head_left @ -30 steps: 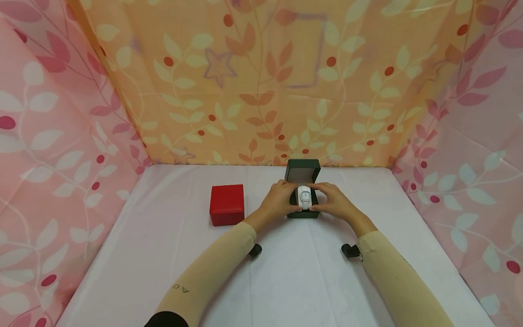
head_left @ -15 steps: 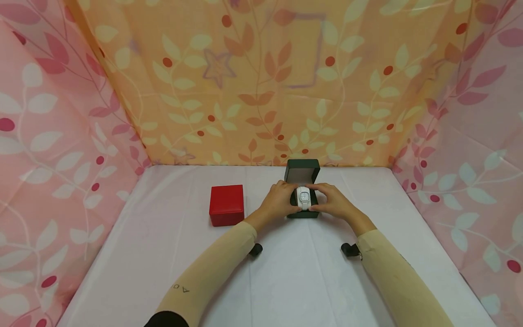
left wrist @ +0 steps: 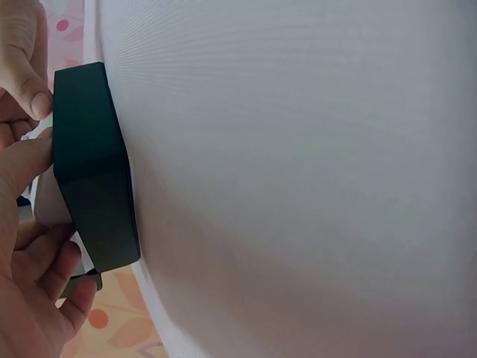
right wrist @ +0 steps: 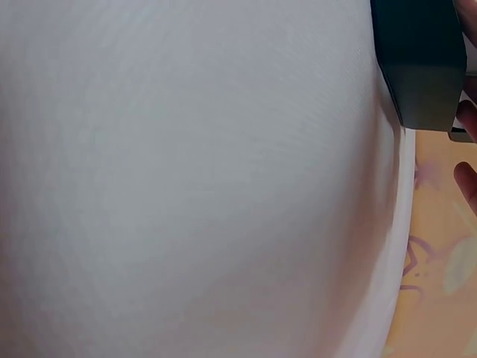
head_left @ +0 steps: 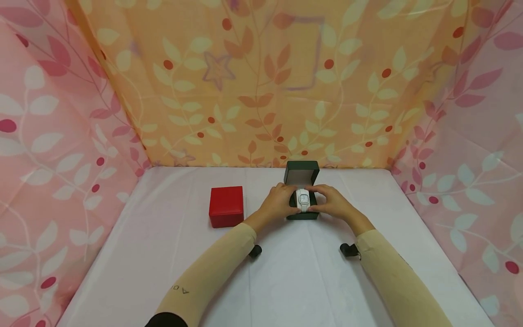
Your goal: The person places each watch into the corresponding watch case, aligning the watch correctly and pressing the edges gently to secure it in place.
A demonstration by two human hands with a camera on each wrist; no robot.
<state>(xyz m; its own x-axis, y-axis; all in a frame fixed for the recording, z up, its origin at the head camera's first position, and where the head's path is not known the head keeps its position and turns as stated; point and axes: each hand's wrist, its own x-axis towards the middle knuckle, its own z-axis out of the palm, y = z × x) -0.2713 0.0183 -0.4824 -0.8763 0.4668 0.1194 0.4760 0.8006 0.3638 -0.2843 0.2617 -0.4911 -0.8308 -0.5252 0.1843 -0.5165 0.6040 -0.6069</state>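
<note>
A white wristwatch (head_left: pixel 303 200) with a squarish white dial sits in the base of a dark green box (head_left: pixel 302 216), whose lid stands raised at the back. From the left, my left hand (head_left: pixel 278 202) holds the watch's edge between thumb and fingers. My right hand (head_left: pixel 336 203) pinches it from the opposite side. The left wrist view has the green box (left wrist: pixel 89 123) close up, with the thumb at its rim and the fingers of my left hand (left wrist: pixel 30 298) curled behind. Only a few fingertips (right wrist: pixel 467 119) enter the right wrist view, beside the box.
A closed red box (head_left: pixel 226 206) rests on the white tablecloth (head_left: pixel 286 281), left of my left hand. Orange patterned cloth (head_left: pixel 253 81) hangs behind the table, and pink cloth walls flank both sides. Black wrist cameras sit under both sleeves.
The watch has shifted very slightly left and turned a little in the box. Both hands keep their hold, nearly still.
</note>
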